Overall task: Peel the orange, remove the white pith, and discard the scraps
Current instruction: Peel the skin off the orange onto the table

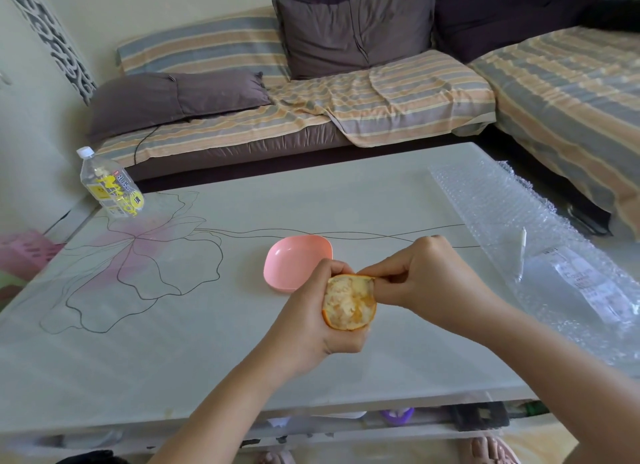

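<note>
Two bare hands meet just right of the frame's centre, over the near half of a pale glossy table (173, 352) printed with a thin-lined pink flower. The left hand (308, 328) cups a partly peeled orange (349, 302) from below, fingers curled round its rind. The side facing the camera shows white pith and flesh ringed by a rim of peel. The right hand (426, 280) pinches the peel's edge at the fruit's upper right.

Just beyond the left hand, a shallow pink plastic bowl (294, 259) sits on the table. A sheet of clear bubble wrap (502, 214) covers the table's right side. At upper left stands a clear plastic bottle (110, 190) with a yellow label and white cap. Farthest back is a striped-covered sofa (398, 96) with dark grey-purple cushions (353, 27).
</note>
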The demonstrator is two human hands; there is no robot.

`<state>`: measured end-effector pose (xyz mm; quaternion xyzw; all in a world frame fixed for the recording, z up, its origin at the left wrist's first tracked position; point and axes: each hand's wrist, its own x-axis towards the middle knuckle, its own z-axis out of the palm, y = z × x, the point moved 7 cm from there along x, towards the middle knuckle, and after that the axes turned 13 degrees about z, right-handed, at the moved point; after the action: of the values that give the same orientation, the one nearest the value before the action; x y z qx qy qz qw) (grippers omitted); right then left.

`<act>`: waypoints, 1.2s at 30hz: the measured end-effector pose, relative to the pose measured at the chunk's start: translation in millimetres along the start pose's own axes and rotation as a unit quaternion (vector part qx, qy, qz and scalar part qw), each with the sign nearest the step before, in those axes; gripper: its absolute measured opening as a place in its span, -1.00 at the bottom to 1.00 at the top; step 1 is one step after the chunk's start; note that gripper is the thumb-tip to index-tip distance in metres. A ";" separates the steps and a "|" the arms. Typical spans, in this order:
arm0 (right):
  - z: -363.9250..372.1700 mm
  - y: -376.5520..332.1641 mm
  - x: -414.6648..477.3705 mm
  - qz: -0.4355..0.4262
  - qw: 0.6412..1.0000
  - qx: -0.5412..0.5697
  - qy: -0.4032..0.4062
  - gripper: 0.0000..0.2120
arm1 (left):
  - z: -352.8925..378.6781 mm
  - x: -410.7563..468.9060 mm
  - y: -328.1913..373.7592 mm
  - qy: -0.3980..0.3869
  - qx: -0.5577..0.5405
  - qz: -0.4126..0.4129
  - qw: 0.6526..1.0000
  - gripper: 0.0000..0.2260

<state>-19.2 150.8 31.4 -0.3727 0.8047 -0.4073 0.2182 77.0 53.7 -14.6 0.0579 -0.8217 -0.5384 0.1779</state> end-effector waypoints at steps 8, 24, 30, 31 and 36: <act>14.0 6.2 8.1 0.024 0.999 0.001 -0.035 -0.79 | -10.5 -10.1 -12.2 -0.019 -0.062 -0.059 0.996 -0.45; 45.0 -27.4 13.2 -0.114 0.971 -0.125 0.167 -0.85 | -31.2 -12.5 -19.8 0.225 0.017 -0.051 0.973 -0.43; 30.7 -36.2 17.1 -0.168 0.957 -0.151 0.185 -0.86 | -32.0 -2.3 -4.9 0.143 -0.066 -0.018 0.987 -0.51; 27.8 -36.7 16.6 -0.172 0.958 -0.139 0.183 -0.84 | -32.1 -2.0 -2.9 0.126 -0.079 -0.017 0.989 -0.54; 21.1 -30.9 16.9 -0.108 0.988 -0.034 0.102 -0.80 | -29.3 -2.9 3.8 0.051 -0.138 -0.012 0.989 -0.41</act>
<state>-2.9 115.2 43.8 -0.4215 0.7909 -0.4369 0.0769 90.5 30.8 -1.4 0.0703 -0.7288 -0.6447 0.2198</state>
